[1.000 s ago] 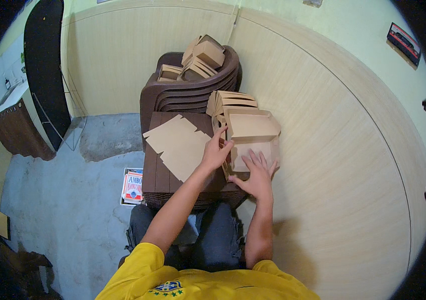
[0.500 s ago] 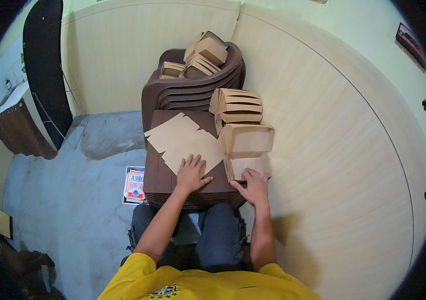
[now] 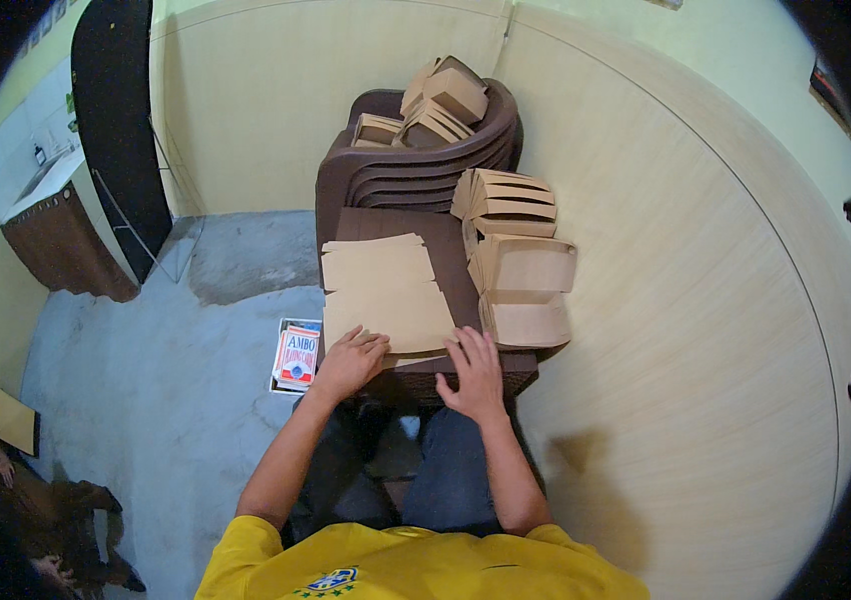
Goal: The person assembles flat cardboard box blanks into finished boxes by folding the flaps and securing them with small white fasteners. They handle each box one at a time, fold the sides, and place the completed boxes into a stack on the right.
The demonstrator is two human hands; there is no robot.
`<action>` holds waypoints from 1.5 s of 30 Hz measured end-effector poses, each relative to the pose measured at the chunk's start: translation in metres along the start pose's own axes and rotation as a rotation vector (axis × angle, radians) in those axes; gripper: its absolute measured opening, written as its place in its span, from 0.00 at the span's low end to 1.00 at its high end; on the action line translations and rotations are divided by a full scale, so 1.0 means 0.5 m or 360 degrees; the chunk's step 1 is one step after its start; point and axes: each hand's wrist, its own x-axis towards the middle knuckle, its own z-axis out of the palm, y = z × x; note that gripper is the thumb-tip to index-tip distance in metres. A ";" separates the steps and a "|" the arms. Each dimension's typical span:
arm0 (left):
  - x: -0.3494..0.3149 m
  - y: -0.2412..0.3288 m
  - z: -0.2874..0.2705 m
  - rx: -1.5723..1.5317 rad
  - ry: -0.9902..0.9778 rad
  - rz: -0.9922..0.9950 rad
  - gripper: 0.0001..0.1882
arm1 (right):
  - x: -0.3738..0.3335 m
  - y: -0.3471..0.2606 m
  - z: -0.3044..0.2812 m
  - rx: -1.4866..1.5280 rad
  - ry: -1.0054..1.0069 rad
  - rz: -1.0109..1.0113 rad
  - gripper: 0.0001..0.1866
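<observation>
A flat brown cardboard box blank (image 3: 386,285) with slits in its sides lies on the brown woven seat (image 3: 456,255) of stacked chairs. Its near edge faces me, and a narrow strip there looks creased. My left hand (image 3: 348,366) rests on the near left part of the blank, fingers stretched over the edge. At the near right corner, my right hand (image 3: 473,372) has its fingers spread, fingertips touching the card and thumb apart. Just right of the blank stand nested, folded cardboard boxes (image 3: 536,265) with lids raised. Behind them is another nested stack (image 3: 514,205).
More folded boxes (image 3: 446,105) sit on the chairs' curved backrest (image 3: 386,165). A pale panel wall (image 3: 666,300) runs close on the right. A small box with a printed card (image 3: 298,355) is left of the seat. At lower left, part of another person (image 3: 66,520) shows.
The blank has turned from a slant to lie squarely before me. My right hand has left the folded box and come to the blank's near right corner. My left hand has moved to its near left.
</observation>
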 end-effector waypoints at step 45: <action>0.047 -0.071 0.028 -0.0297 0.0228 -0.0740 0.11 | 0.051 -0.015 0.166 0.0117 -0.0168 0.0406 0.21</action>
